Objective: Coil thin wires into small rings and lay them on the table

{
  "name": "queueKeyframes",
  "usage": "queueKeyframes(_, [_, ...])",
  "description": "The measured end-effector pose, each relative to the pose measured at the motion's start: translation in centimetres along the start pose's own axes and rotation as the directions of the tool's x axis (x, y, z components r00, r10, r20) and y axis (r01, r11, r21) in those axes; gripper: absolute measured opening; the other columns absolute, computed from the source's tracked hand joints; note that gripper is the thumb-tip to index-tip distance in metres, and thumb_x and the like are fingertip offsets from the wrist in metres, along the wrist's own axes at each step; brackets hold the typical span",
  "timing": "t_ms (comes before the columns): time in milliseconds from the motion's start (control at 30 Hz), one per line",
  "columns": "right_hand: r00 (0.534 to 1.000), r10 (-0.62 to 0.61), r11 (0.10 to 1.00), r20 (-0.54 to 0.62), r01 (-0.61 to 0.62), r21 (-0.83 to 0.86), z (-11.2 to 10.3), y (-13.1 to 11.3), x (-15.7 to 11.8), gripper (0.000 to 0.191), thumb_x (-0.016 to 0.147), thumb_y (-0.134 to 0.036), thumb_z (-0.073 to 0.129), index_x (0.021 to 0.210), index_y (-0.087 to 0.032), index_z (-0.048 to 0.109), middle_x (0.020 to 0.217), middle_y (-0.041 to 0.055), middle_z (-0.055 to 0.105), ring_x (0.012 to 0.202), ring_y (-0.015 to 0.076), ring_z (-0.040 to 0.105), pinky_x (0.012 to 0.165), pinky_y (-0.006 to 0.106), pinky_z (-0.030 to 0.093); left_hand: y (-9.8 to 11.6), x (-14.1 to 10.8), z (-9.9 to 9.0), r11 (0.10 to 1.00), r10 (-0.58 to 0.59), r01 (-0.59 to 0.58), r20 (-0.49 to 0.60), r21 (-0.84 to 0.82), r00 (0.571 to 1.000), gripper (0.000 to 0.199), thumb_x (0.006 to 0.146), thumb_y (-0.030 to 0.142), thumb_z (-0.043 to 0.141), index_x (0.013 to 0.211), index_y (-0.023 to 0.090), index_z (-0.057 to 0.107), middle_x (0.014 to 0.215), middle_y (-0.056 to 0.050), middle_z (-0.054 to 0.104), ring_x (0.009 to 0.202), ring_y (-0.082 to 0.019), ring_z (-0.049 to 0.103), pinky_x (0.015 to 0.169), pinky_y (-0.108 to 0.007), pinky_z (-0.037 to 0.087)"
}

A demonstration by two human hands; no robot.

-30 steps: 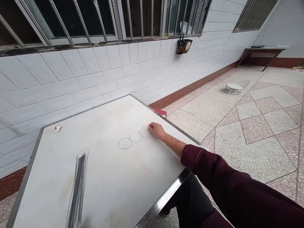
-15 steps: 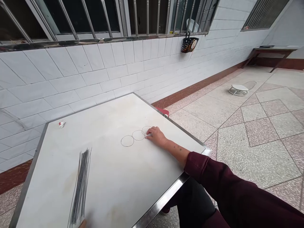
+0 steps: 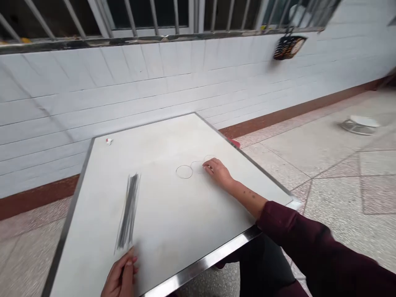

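On the white table top (image 3: 163,214) lies a chain of thin wire rings; the nearest ring (image 3: 184,177) shows whole, and two more run on to the right, partly covered. Over these farther rings is my right hand (image 3: 218,171), fingers curled and tips closed at the edge of the middle ring. A bundle of straight grey wires (image 3: 128,210) lies at the left. My left hand (image 3: 120,274) is at the bundle's near end, thumb and fingers pressed together. Whether a wire is between them is too blurred to tell.
A small white and red object (image 3: 109,141) lies near the table's far left corner. The table has a metal edge (image 3: 198,264). Behind it stands a white tiled wall (image 3: 139,90) with a barred window; a dark basket (image 3: 289,47) hangs there. A white stool (image 3: 360,124) is on the floor.
My view has swung left, and objects sit farther right. My left hand has come into fuller view at the wire bundle's near end. My right hand stays by the rings, its fingertips closer together.
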State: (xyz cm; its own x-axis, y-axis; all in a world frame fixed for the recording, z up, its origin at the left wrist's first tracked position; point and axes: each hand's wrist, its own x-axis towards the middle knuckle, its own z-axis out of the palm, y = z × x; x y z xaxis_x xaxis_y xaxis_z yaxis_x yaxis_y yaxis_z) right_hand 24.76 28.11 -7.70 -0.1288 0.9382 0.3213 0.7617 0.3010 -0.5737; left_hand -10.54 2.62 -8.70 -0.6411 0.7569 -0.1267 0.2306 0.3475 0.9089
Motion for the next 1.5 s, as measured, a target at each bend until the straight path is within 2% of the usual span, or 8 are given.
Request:
queueKeyframes(133, [0.956, -0.251, 0.955, 0.153, 0.219, 0.198, 4.0, -6.6, -2.5, 0.020, 0.098, -0.027, 0.046, 0.102, -0.022, 0.065, 0.097, 0.0048, 0.063, 0.085, 0.0160, 0.061, 0.076, 0.029, 0.052, -0.4, -0.5, -0.4, 0.990, 0.136, -0.135, 0.043, -0.037, 0.990, 0.045, 0.075, 0.055, 0.064, 0.101, 0.020, 0.075, 0.087, -0.006, 0.073, 0.070, -0.022, 0.064, 0.064, -0.033, 0.055])
queueKeyframes(333, [0.722, -0.614, 0.780, 0.319, 0.496, 0.381, 11.4, -16.3, -4.3, 0.012, 0.093, -0.020, 0.058, 0.100, -0.022, 0.067, 0.099, 0.0004, 0.066, 0.086, 0.0105, 0.063, 0.077, 0.020, 0.051, -0.5, -1.6, -0.8, 0.965, 0.259, -0.254, 0.085, -0.068, 0.962, 0.031, 0.085, 0.045, 0.059, 0.096, 0.020, 0.073, 0.087, -0.006, 0.071, 0.067, -0.019, 0.063, 0.064, -0.032, 0.053])
queueKeyframes(433, [0.692, -0.645, 0.762, 0.324, 0.557, 0.330, 14.3, -18.4, -2.9, 0.016, 0.097, -0.019, 0.051, 0.106, -0.020, 0.065, 0.107, 0.0050, 0.063, 0.097, 0.0150, 0.060, 0.082, 0.025, 0.051, -0.3, -1.9, -1.0, 0.961, 0.275, -0.270, 0.091, -0.065, 0.957, 0.030, 0.086, 0.043, 0.058, 0.097, 0.020, 0.073, 0.088, -0.006, 0.071, 0.071, -0.020, 0.064, 0.067, -0.033, 0.053])
queueKeyframes(600, [0.685, -0.631, 0.764, 0.366, 0.629, 0.140, 16.4, -19.3, -0.3, 0.014, 0.097, -0.012, 0.047, 0.097, -0.016, 0.061, 0.101, 0.0090, 0.060, 0.092, 0.0207, 0.054, 0.071, 0.030, 0.048, 0.1, -1.8, -1.3, 0.954, 0.297, -0.291, 0.094, -0.074, 0.950, 0.029, 0.084, 0.042, 0.058, 0.095, 0.019, 0.073, 0.085, -0.006, 0.071, 0.068, -0.020, 0.064, 0.068, -0.034, 0.054])
queueKeyframes(800, [0.567, -0.675, 0.650, 0.472, 0.760, 0.018, 16.1, -19.7, 1.0, 0.025, 0.086, 0.004, 0.048, 0.093, -0.019, 0.055, 0.097, 0.0058, 0.058, 0.083, 0.0191, 0.050, 0.059, 0.026, 0.041, -0.2, -1.5, -1.7, 0.965, 0.251, -0.244, 0.081, -0.092, 0.964, 0.037, 0.079, 0.051, 0.062, 0.093, 0.019, 0.074, 0.084, -0.006, 0.073, 0.066, -0.021, 0.065, 0.066, -0.035, 0.055])
queueKeyframes(1100, [0.448, -0.719, 0.522, 0.531, 0.853, -0.014, 15.1, -19.4, 3.0, 0.017, 0.092, -0.006, 0.049, 0.100, -0.020, 0.056, 0.102, 0.0039, 0.061, 0.087, 0.0174, 0.055, 0.062, 0.027, 0.043, -1.3, -0.9, -1.6, 0.972, 0.203, -0.196, 0.049, -0.128, 0.978, 0.048, 0.075, 0.060, 0.063, 0.095, 0.018, 0.074, 0.086, -0.007, 0.073, 0.069, -0.022, 0.065, 0.068, -0.037, 0.056])
queueKeyframes(1267, [0.364, -0.756, 0.445, 0.543, 0.895, 0.020, 13.8, -19.2, 3.3, 0.027, 0.088, -0.001, 0.053, 0.105, -0.022, 0.055, 0.109, 0.0026, 0.061, 0.099, 0.0178, 0.054, 0.064, 0.026, 0.043, -1.4, -0.9, -1.4, 0.976, 0.192, -0.185, 0.053, -0.113, 0.980, 0.050, 0.076, 0.060, 0.062, 0.102, 0.018, 0.074, 0.088, -0.006, 0.073, 0.072, -0.023, 0.066, 0.068, -0.036, 0.055])
queueKeyframes(1500, [0.363, -0.782, 0.435, 0.507, 0.900, 0.027, 13.0, -18.8, 2.5, 0.031, 0.088, 0.002, 0.051, 0.106, -0.023, 0.054, 0.110, 0.0036, 0.061, 0.103, 0.0184, 0.053, 0.063, 0.026, 0.042, -0.9, -0.9, -1.0, 0.978, 0.203, -0.202, 0.025, -0.041, 0.979, 0.052, 0.075, 0.062, 0.060, 0.100, 0.019, 0.074, 0.088, -0.006, 0.073, 0.072, -0.024, 0.066, 0.068, -0.038, 0.055])
